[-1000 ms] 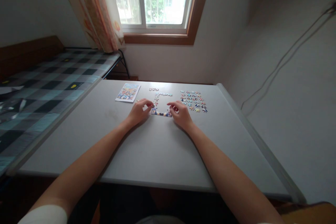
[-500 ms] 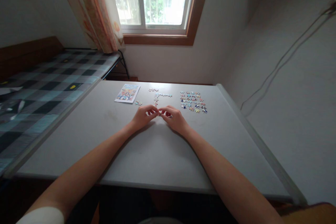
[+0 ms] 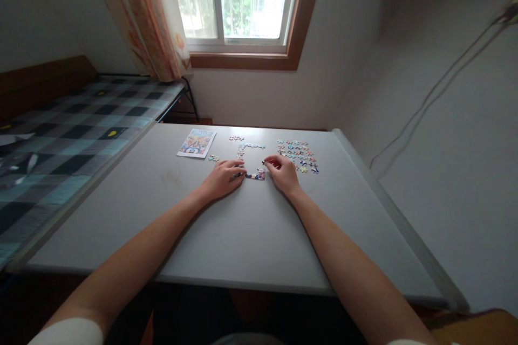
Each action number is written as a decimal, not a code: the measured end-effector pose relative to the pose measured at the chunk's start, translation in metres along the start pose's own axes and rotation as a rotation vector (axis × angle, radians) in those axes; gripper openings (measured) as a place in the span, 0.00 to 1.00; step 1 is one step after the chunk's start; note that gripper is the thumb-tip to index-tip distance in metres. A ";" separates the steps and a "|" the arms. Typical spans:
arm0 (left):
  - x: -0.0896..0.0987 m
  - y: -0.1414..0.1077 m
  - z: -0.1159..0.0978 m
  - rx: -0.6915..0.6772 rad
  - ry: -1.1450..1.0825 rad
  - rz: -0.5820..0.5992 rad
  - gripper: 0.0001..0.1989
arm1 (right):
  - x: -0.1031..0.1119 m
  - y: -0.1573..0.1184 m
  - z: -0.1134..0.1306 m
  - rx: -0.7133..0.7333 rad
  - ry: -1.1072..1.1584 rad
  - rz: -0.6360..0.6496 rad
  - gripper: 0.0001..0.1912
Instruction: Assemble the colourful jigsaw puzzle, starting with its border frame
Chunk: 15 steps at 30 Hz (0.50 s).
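A partly joined jigsaw puzzle [image 3: 256, 176] lies mid-table, its joined edge strips forming the outline of a frame with its right side mostly open. My left hand [image 3: 223, 178] rests at its lower left corner, fingers stretched over the pieces and hiding that corner. Between the thumb and fingertips of my right hand [image 3: 282, 173] is a small dark puzzle piece [image 3: 263, 162], held just above the frame's right side. Several loose puzzle pieces [image 3: 298, 149] lie in rows beyond my right hand.
A printed picture sheet [image 3: 197, 143] lies at the left of the white table [image 3: 243, 237]. Small groups of pieces [image 3: 237, 138] sit above the frame and others [image 3: 213, 158] to its left. A bed with a checked cover [image 3: 81, 135] stands on the left.
My hands, together at the frame's bottom edge before, are now apart. The right has moved right and slightly up, with a piece in its fingers; the bottom strip shows more.
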<state>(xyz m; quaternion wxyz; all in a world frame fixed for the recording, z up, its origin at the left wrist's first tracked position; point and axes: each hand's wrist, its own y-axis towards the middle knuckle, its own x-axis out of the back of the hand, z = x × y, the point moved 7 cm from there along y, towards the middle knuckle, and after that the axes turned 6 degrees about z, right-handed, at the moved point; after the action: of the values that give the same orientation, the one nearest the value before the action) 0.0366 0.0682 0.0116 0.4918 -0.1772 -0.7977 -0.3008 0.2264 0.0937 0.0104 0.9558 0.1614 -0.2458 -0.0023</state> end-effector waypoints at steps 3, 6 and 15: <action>-0.001 0.000 -0.004 -0.055 -0.018 0.021 0.12 | -0.002 -0.001 0.001 -0.008 -0.028 0.014 0.08; 0.003 0.000 -0.006 -0.044 0.003 0.006 0.11 | -0.003 -0.001 0.000 -0.010 -0.041 0.020 0.09; 0.012 0.000 -0.008 0.029 0.119 -0.064 0.09 | -0.006 -0.003 0.005 0.022 -0.060 0.052 0.09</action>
<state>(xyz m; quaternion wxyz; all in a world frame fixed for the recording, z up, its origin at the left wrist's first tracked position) 0.0362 0.0627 0.0252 0.5308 -0.1265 -0.7766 -0.3149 0.2190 0.0899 0.0103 0.9458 0.1654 -0.2787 0.0206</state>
